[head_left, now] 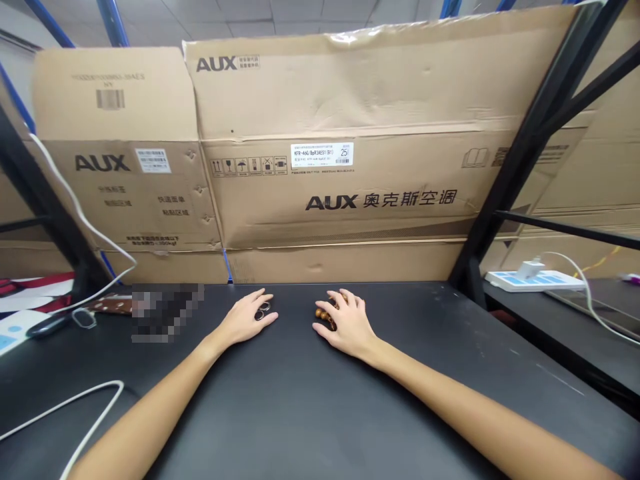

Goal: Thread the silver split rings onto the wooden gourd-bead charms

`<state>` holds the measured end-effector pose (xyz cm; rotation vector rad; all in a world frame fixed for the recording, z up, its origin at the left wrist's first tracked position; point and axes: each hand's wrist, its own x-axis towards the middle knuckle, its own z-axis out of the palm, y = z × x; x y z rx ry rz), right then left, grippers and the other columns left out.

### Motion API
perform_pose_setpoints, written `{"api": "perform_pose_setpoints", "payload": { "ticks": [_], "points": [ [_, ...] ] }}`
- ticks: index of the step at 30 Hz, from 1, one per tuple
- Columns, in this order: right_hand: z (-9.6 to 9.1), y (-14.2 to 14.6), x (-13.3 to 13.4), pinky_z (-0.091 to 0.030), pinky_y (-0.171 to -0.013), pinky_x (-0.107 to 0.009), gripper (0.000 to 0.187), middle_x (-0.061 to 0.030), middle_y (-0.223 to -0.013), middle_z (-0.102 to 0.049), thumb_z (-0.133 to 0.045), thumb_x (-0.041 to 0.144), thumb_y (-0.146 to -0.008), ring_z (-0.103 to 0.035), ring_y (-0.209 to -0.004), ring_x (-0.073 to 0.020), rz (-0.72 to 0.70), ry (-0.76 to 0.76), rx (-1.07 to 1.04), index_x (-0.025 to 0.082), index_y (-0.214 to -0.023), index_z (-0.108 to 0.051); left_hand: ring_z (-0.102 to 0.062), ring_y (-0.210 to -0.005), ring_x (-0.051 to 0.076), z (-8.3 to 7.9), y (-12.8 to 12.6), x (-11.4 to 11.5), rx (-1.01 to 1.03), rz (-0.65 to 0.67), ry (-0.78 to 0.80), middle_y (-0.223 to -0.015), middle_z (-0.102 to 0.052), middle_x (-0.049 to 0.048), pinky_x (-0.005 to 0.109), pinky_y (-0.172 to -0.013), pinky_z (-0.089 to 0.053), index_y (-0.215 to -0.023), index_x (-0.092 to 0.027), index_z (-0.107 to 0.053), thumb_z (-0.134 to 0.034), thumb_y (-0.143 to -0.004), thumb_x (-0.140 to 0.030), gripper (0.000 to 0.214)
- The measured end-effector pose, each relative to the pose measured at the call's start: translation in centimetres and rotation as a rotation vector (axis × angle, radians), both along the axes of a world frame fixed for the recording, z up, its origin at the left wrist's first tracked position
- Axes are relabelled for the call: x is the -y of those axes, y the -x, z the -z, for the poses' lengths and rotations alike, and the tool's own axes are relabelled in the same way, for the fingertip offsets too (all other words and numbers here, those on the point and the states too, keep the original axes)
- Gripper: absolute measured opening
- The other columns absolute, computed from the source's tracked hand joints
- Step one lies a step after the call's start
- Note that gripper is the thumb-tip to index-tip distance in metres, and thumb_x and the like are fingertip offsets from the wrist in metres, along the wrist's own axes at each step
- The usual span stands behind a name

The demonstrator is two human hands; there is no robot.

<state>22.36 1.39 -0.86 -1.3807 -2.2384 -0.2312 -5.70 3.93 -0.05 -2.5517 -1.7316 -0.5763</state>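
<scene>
Tabletop (300, 407) matte black, round glossy brown beads (320, 313) inside half-open right hand (353, 325), shiny rings (263, 311) inside half-open left hand (242, 318), both near far edge.

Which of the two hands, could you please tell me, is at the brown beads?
The right hand, arched over the brown beads; the left hand is instead at the small ring-shaped items.

Bare left hand (243, 320) is pointing toward two o'clock, bare right hand (351, 325) toward ten, both loosely curving, palms facing down.
</scene>
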Motion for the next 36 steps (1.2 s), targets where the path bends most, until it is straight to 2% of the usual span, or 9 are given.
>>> {"api": "perform_pose_setpoints", "payload": {
  "ticks": [5,10,15,19,22,25,28,31,36],
  "points": [
    [0.5,-0.4,-1.1,-0.012,-0.102,-0.062,0.064,-0.0073,-0.147,-0.031,-0.045,0.071,-0.078,-0.015,-0.135,-0.0402,0.089,0.166,0.020,0.037,-0.131,-0.048,-0.041,-0.130,0.025,0.8,0.4,-0.8,0.010,0.044,0.037,-0.136,-0.051,0.0059,0.039,-0.107,-0.033,-0.122,-0.024,-0.058,-0.040,-0.090,-0.049,0.045],
    [0.8,-0.8,-2.3,-0.016,-0.100,-0.064,0.067,-0.0079,-0.148,-0.029,-0.046,0.074,-0.076,-0.017,-0.134,-0.0425,0.105,0.295,-0.057,0.038,-0.132,-0.046,-0.052,-0.118,0.025,0.9,0.5,-1.2,0.055,0.083,-0.024,-0.124,-0.060,0.0088,0.038,-0.101,-0.039,-0.109,-0.020,-0.062,-0.041,-0.091,-0.040,0.035],
    [0.6,-1.0,-2.4,-0.026,-0.100,-0.054,0.044,-0.0070,-0.132,-0.047,-0.052,0.060,-0.081,-0.033,-0.127,-0.0339,0.012,0.215,-0.079,0.032,-0.113,-0.060,-0.059,-0.087,0.022,0.5,0.2,-0.9,0.066,0.096,-0.045,-0.092,-0.063,0.0058,0.035,-0.080,-0.046,-0.087,-0.020,-0.055,-0.042,-0.090,-0.034,0.019],
    [0.6,-1.0,-2.2,-0.038,-0.088,-0.041,0.028,-0.0060,-0.111,-0.057,-0.052,0.048,-0.085,-0.049,-0.104,-0.0236,-0.075,0.145,-0.073,0.026,-0.101,-0.061,-0.053,-0.084,0.022,0.5,0.1,-0.9,0.039,0.080,-0.069,-0.087,-0.056,0.0050,0.035,-0.077,-0.043,-0.079,-0.020,-0.047,-0.042,-0.089,-0.033,0.017],
    [0.6,-1.0,-2.2,-0.038,-0.085,-0.040,0.025,-0.0065,-0.106,-0.059,-0.052,0.043,-0.086,-0.050,-0.097,-0.0231,-0.046,0.104,-0.079,0.024,-0.100,-0.060,-0.050,-0.083,0.022,0.4,0.0,-0.9,0.003,0.041,-0.087,-0.087,-0.053,0.0046,0.035,-0.075,-0.040,-0.078,-0.020,-0.046,-0.042,-0.089,-0.033,0.018],
    [0.6,-1.0,-2.2,-0.031,-0.094,-0.049,0.036,-0.0086,-0.117,-0.055,-0.056,0.048,-0.081,-0.042,-0.113,-0.0301,0.046,0.063,-0.082,0.026,-0.110,-0.058,-0.049,-0.084,0.022,0.3,0.0,-0.9,-0.046,0.009,-0.109,-0.089,-0.053,0.0045,0.035,-0.073,-0.037,-0.080,-0.020,-0.048,-0.042,-0.090,-0.034,0.018],
    [0.6,-1.2,-2.5,-0.027,-0.097,-0.055,0.050,-0.0092,-0.132,-0.046,-0.057,0.056,-0.079,-0.032,-0.124,-0.0357,0.085,0.131,-0.075,0.030,-0.121,-0.054,-0.048,-0.084,0.023,0.2,0.0,-1.1,-0.100,0.003,-0.114,-0.091,-0.053,0.0057,0.035,-0.072,-0.036,-0.082,-0.020,-0.049,-0.039,-0.091,-0.032,0.019],
    [0.8,-1.3,-2.8,-0.031,-0.097,-0.049,0.040,-0.0082,-0.129,-0.049,-0.053,0.051,-0.084,-0.040,-0.120,-0.0306,0.022,0.181,-0.074,0.030,-0.117,-0.057,-0.047,-0.085,0.024,0.3,0.0,-1.4,-0.134,-0.003,-0.112,-0.091,-0.053,0.0070,0.035,-0.071,-0.035,-0.082,-0.019,-0.050,-0.035,-0.093,-0.030,0.021],
    [1.0,-1.5,-3.2,-0.041,-0.090,-0.038,0.024,-0.0075,-0.113,-0.056,-0.051,0.035,-0.088,-0.052,-0.102,-0.0214,-0.077,0.141,-0.094,0.024,-0.107,-0.061,-0.046,-0.084,0.024,0.4,0.0,-1.6,-0.147,-0.005,-0.105,-0.091,-0.053,0.0068,0.034,-0.070,-0.035,-0.082,-0.019,-0.050,-0.034,-0.093,-0.030,0.022]
  ]
}}
